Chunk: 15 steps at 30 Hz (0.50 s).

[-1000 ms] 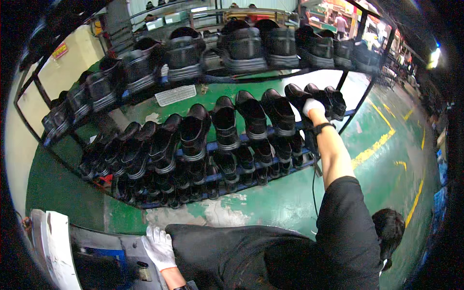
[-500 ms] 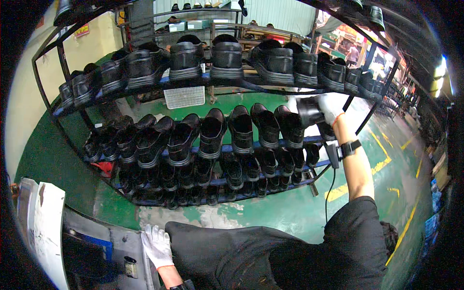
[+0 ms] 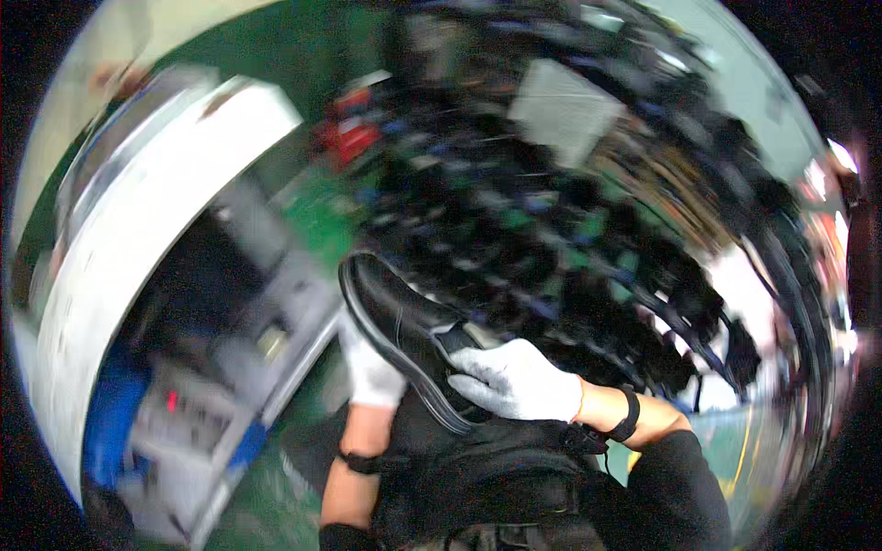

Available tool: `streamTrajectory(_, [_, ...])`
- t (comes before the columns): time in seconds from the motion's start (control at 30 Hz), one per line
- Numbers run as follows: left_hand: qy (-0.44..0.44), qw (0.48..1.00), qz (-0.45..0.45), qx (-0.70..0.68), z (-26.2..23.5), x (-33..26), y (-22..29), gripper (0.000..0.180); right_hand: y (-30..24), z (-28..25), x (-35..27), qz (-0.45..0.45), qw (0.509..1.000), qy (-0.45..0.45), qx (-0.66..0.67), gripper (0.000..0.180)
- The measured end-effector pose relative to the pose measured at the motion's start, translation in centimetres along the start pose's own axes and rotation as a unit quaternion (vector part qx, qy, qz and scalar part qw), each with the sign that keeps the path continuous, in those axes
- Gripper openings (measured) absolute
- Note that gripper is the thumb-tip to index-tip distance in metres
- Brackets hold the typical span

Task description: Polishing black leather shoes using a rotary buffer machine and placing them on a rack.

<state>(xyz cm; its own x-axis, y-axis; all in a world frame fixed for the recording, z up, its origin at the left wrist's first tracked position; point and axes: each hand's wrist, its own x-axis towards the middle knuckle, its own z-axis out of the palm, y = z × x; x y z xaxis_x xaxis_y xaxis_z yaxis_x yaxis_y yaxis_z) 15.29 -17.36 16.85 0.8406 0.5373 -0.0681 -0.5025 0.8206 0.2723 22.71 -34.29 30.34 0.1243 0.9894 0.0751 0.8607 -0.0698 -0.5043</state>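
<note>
A black shoe [image 3: 390,308] with a dark sole is held in front of my body, its toe pointing up and to the left. My right hand [image 3: 519,381], in a white glove, is closed on the shoe near its opening and heel. Against the sole side, my left hand [image 3: 375,372], gloved in white too, lies beside and partly behind the shoe. Its fingers are hidden and blurred, so their grip does not show.
Beyond the shoe stands a rack [image 3: 551,239] with several rows of dark shoes, smeared by motion. At left is a grey machine [image 3: 266,340] with a curved white panel [image 3: 138,220]. A red object [image 3: 352,129] sits near the rack's end.
My right hand has come back from the rack's right end with the black shoe. My left hand has left the machine's edge for the shoe. The view has turned left toward the machine.
</note>
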Motion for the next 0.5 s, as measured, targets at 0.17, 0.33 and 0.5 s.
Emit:
streamTrajectory(0.17, [0.013, 0.99, 0.083, -0.113, -9.6, -1.5, 6.9, 0.061, 2.0, 12.9, 9.9, -0.032, 0.979, -0.2, -0.003, 0.02])
streamTrajectory(0.33, [0.195, 0.956, 0.218, 0.025, -12.8, -2.5, 11.9, 0.058, 1.4, 20.0, 16.4, -0.111, 0.944, -0.031, 0.308, 0.038])
streamTrajectory(0.5, [0.2, 0.943, 0.266, 0.018, -18.3, -1.4, 14.1, 0.063, 0.0, 21.4, 22.7, 0.204, 0.29, -0.303, 0.885, 0.052])
